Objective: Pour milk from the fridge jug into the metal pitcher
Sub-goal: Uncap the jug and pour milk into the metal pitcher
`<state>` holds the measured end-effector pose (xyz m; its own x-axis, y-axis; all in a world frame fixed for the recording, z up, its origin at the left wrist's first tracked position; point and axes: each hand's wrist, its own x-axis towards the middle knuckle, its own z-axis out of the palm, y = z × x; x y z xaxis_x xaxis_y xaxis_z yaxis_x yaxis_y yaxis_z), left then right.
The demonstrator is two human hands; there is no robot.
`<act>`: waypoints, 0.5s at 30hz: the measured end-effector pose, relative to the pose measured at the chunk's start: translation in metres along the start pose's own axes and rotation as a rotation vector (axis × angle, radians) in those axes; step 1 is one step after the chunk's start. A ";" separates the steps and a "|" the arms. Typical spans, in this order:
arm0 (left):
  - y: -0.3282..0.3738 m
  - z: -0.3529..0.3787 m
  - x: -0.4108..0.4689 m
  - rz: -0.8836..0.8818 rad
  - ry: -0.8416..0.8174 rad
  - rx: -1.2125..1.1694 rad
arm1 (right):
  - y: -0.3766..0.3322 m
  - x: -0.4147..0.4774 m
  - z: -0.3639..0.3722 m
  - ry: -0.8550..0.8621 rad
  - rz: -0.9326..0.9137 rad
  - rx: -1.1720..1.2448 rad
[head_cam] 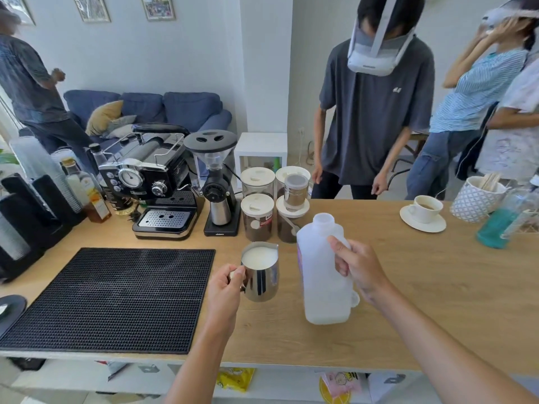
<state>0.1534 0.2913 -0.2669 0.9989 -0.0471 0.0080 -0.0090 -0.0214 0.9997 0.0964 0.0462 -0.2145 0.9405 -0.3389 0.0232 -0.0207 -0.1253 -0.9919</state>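
The metal pitcher (262,274) stands on the wooden counter (437,287), holding white milk up near its rim. My left hand (226,290) grips its handle from the left. To its right the white plastic milk jug (322,275) is upright with its cap off, its base at or just above the counter. My right hand (357,271) is wrapped around the jug's handle side. A little milk shows at the jug's bottom.
A black rubber mat (116,298) lies left of the pitcher. Behind stand an espresso machine (154,182), a grinder (217,182) and several coffee jars (258,217). A cup on a saucer (424,212) sits far right. A person with a headset (376,97) stands across the counter.
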 end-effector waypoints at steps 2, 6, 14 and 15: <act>-0.006 -0.002 0.003 -0.022 0.003 -0.003 | 0.006 -0.003 0.004 0.010 0.005 0.055; -0.016 -0.004 0.007 -0.058 0.020 -0.019 | 0.014 -0.006 0.012 0.031 0.014 0.083; -0.035 -0.005 0.013 -0.113 0.021 0.031 | 0.031 -0.007 0.023 0.051 -0.004 0.087; -0.037 -0.005 0.014 -0.119 0.016 0.035 | 0.033 -0.007 0.023 0.054 -0.010 0.086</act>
<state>0.1678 0.2967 -0.3041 0.9936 -0.0258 -0.1104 0.1086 -0.0606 0.9922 0.0970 0.0662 -0.2499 0.9209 -0.3881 0.0379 0.0204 -0.0490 -0.9986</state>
